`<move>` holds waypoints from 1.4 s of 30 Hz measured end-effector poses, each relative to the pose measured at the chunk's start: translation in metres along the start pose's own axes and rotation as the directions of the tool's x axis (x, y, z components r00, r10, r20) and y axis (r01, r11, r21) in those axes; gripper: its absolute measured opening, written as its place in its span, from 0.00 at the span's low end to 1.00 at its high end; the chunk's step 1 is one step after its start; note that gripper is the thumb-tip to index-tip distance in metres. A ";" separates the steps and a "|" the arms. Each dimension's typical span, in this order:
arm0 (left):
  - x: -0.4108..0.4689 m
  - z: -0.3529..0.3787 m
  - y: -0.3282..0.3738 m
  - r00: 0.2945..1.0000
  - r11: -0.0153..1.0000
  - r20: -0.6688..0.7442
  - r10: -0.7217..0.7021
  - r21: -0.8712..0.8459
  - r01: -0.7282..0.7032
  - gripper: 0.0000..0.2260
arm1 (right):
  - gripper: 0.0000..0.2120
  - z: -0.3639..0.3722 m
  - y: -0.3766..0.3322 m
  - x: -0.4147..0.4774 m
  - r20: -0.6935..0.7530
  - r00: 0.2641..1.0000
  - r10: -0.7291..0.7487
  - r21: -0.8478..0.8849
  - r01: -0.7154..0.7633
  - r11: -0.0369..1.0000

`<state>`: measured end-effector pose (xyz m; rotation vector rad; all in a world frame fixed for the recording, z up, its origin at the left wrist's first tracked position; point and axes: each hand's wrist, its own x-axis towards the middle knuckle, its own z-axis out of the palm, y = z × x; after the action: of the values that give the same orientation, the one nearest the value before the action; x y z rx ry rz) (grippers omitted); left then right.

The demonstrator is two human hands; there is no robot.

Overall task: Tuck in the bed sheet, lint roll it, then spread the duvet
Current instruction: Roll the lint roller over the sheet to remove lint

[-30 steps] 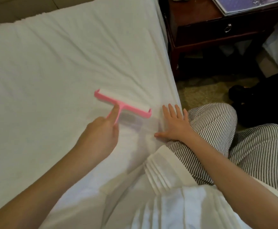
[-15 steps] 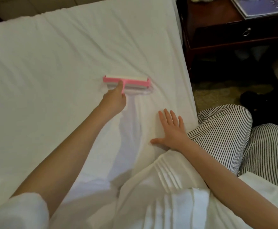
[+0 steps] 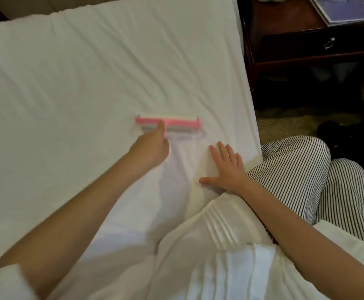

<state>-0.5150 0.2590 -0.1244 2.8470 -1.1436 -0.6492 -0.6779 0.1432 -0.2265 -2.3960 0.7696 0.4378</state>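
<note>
Lint roller (image 3: pixel 177 122) drawn back slightly; right hand (image 3: pixel 227 171) flat near sheet (image 3: pixel 90 83) edge.

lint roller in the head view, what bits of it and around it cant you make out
Lint roller handle, head view: covered by the left hand, and motion-blurred.
Bed sheet tuck on the right side, head view: out of sight below the edge, behind the striped trousers.
Booklet on the nightstand: cut off by the top edge.
</note>
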 end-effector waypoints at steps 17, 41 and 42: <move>-0.059 0.028 0.013 0.996 0.996 0.043 0.079 0.036 -0.080 0.28 | 0.49 0.002 0.003 0.002 -0.030 0.988 0.153 0.114 -0.148 0.982; 0.036 0.027 0.037 0.993 0.992 -0.091 0.077 -0.095 -0.086 0.28 | 0.47 0.002 -0.001 -0.001 -0.083 0.986 0.143 0.141 -0.130 0.981; 0.049 0.024 0.038 0.991 0.986 -0.102 0.081 -0.135 -0.094 0.28 | 0.47 0.001 0.000 0.000 -0.086 0.985 0.147 0.146 -0.133 0.980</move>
<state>-0.5176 0.2021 -0.1589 2.6635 -1.1528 -0.5570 -0.6785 0.1442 -0.2274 -2.2538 0.9843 0.3145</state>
